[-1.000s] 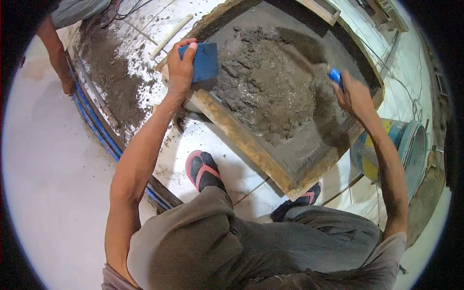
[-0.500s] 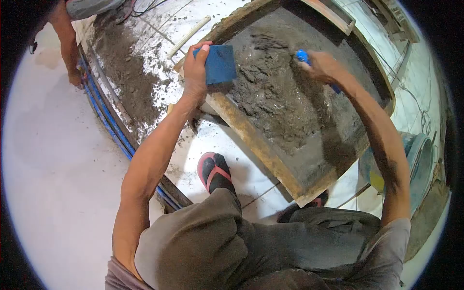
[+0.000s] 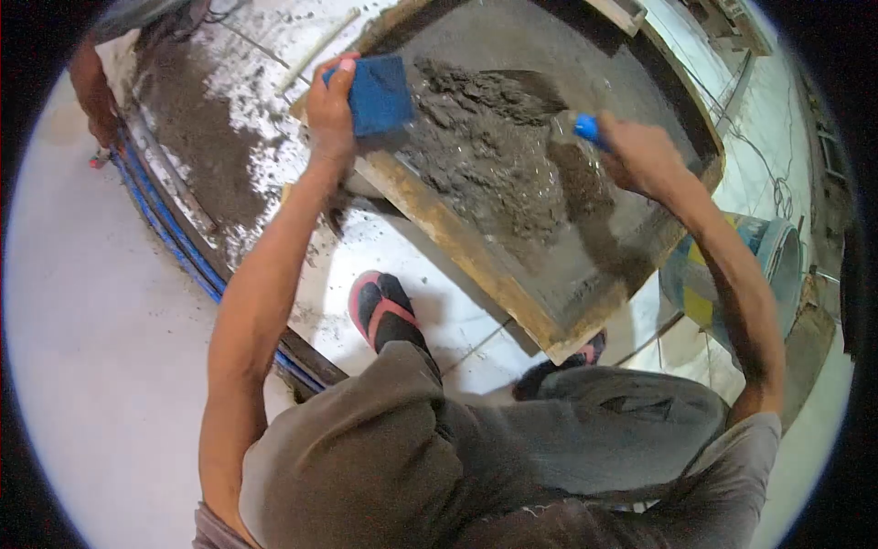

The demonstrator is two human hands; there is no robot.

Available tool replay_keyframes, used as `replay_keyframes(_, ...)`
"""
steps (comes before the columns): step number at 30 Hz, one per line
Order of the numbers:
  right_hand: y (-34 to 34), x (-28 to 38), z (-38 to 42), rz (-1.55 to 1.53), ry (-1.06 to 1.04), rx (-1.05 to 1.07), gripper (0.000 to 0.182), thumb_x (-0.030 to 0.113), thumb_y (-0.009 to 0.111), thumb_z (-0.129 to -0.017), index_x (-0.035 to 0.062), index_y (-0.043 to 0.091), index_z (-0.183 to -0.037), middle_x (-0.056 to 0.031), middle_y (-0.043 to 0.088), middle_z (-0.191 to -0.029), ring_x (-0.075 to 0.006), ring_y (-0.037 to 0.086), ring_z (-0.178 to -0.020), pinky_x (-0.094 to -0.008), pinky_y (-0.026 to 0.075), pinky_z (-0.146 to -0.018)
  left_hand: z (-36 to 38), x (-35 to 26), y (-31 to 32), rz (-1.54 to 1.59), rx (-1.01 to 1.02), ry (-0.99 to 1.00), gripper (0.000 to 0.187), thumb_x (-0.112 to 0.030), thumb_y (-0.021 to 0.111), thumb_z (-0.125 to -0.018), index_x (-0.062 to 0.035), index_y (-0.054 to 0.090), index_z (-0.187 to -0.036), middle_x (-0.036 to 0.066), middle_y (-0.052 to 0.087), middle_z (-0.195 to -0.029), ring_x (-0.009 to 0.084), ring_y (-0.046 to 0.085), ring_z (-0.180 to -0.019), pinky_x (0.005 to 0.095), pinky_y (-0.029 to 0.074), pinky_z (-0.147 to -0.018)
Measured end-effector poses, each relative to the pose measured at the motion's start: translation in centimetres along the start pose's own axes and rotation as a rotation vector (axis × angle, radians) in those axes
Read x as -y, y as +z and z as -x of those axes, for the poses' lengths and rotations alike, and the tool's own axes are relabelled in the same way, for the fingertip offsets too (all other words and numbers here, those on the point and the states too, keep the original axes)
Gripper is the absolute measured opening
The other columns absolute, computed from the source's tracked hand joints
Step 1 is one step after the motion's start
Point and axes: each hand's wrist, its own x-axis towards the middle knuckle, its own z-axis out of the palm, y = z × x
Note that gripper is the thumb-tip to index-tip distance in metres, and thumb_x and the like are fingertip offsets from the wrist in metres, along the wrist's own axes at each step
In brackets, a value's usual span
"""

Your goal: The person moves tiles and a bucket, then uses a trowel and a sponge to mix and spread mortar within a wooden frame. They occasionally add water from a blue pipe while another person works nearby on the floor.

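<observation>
My left hand (image 3: 331, 114) is closed on a flat blue square board (image 3: 381, 95), held over the near-left rim of a shallow mixing trough (image 3: 448, 236). Wet grey mortar (image 3: 503, 169) is heaped in the middle of the trough. My right hand (image 3: 645, 157) is wrapped around the blue handle of a trowel (image 3: 587, 128). Its dark blade points left into the top of the heap and is partly blurred, so its edge is hard to make out.
A bucket (image 3: 690, 279) stands by my right arm. At the left, another person's hand (image 3: 105, 133) is at blue conduits (image 3: 183, 242) along a floor edge. Loose dirt (image 3: 197, 137) and a pale stick (image 3: 320, 50) lie on the tiles. My sandalled foot (image 3: 380, 306) is beside the trough.
My right hand has turned the trowel, so its blade now points left into the mortar. The whole view has shifted, with the blue board still in my left hand.
</observation>
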Motion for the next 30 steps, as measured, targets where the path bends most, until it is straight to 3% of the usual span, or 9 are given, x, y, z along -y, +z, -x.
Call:
replay_keyframes(3, -1.8, -2.6, 6.7, 0.034, 0.077, -0.016, 0.036, 0.015, 0.066, -0.082, 0.0060, 0.046, -0.110, -0.0218, 0.064, -0.089, -0.0435, 0.063, -0.083, -0.0493, 0.051, -0.069, 0.3, 0.1, -0.1, -0.013, 0.064, 0.030, 0.035, -0.036, 0.057, -0.095, -0.0070, 0.062, -0.113, 0.004, 0.059, -0.097, 0.0114, 0.055, -0.081, 0.0260, 0.047, -0.075)
replay_keyframes(8, 0.4, -5.2, 15.5, -0.024, 0.286, 0.283, 0.036, 0.031, 0.064, -0.090, 0.0040, 0.047, -0.108, -0.0239, 0.063, -0.077, -0.0459, 0.062, -0.075, -0.0512, 0.050, -0.065, 0.3, 0.2, 0.2, -0.176, 0.069, 0.142, 0.033, -0.035, 0.056, -0.096, -0.0071, 0.064, -0.112, 0.003, 0.060, -0.097, 0.0108, 0.054, -0.082, 0.0254, 0.046, -0.075)
replay_keyframes(11, 1.9, -3.2, 14.4, -0.156, 0.245, 0.301, 0.039, 0.036, 0.064, -0.091, 0.0029, 0.047, -0.103, -0.0253, 0.061, -0.073, -0.0474, 0.061, -0.073, -0.0521, 0.049, -0.063, 0.5, -0.4, 0.1, -0.176, 0.113, 0.085, 0.033, -0.034, 0.057, -0.096, -0.0068, 0.063, -0.113, 0.002, 0.061, -0.095, 0.0099, 0.054, -0.082, 0.0242, 0.046, -0.075)
replay_keyframes(15, 3.6, -1.8, 11.0, -0.215, 0.236, 0.328, 0.036, 0.032, 0.064, -0.091, 0.0016, 0.047, -0.102, -0.0264, 0.062, -0.076, -0.0474, 0.062, -0.074, -0.0521, 0.049, -0.065, 0.5, -0.3, 0.3, -0.111, 0.099, 0.104, 0.033, -0.034, 0.057, -0.095, -0.0063, 0.063, -0.113, 0.002, 0.061, -0.095, 0.0092, 0.055, -0.083, 0.0234, 0.046, -0.076)
replay_keyframes(18, 3.7, 0.2, 9.4, -0.353, 0.128, 0.237, 0.036, 0.029, 0.065, -0.091, 0.0008, 0.047, -0.106, -0.0268, 0.063, -0.077, -0.0473, 0.062, -0.073, -0.0528, 0.049, -0.064, 0.8, 0.0, 0.6, -0.074, 0.079, 0.065, 0.033, -0.034, 0.058, -0.095, -0.0058, 0.063, -0.112, 0.002, 0.061, -0.095, 0.0089, 0.054, -0.083, 0.0233, 0.046, -0.076)
replay_keyframes(19, 3.8, 1.8, 7.5, -0.378, -0.040, 0.141, 0.036, 0.024, 0.065, -0.089, -0.0008, 0.047, -0.108, -0.0281, 0.062, -0.077, -0.0474, 0.062, -0.073, -0.0531, 0.050, -0.063, 0.5, 0.4, 0.6, -0.063, 0.072, 0.033, 0.033, -0.033, 0.058, -0.095, -0.0055, 0.063, -0.112, 0.002, 0.061, -0.095, 0.0088, 0.054, -0.083, 0.0233, 0.045, -0.076)
replay_keyframes(22, 6.0, 2.9, 5.4, -0.356, 0.092, 0.267, 0.033, 0.019, 0.064, -0.087, -0.0024, 0.047, -0.105, -0.0292, 0.062, -0.075, -0.0471, 0.062, -0.072, -0.0537, 0.050, -0.062, -0.7, 0.2, -0.1, -0.175, 0.079, 0.137, 0.034, -0.033, 0.056, -0.095, -0.0043, 0.063, -0.112, 0.003, 0.061, -0.096, 0.0091, 0.054, -0.083, 0.0239, 0.045, -0.077)
replay_keyframes(26, 5.9, 5.1, 6.0, -0.448, 0.101, 0.219, 0.031, 0.017, 0.062, -0.085, -0.0049, 0.046, -0.101, -0.0277, 0.061, -0.071, -0.0469, 0.061, -0.066, -0.0542, 0.049, -0.060, 0.6, 0.1, 0.3, -0.126, 0.079, 0.070, 0.035, -0.034, 0.053, -0.096, -0.0041, 0.063, -0.112, 0.003, 0.060, -0.095, 0.0097, 0.054, -0.081, 0.0239, 0.045, -0.075)
replay_keyframes(30, 5.8, 7.2, 5.0, -0.597, 0.205, 0.231, 0.029, 0.019, 0.060, -0.086, -0.0065, 0.050, -0.095, -0.0297, 0.062, -0.078, -0.0469, 0.063, -0.076, -0.0553, 0.049, -0.067, 0.2, -0.1, 0.3, -0.143, 0.089, 0.032, 0.038, -0.035, 0.053, -0.096, -0.0033, 0.061, -0.115, 0.006, 0.061, -0.098, 0.0120, 0.057, -0.084, 0.0256, 0.048, -0.076)
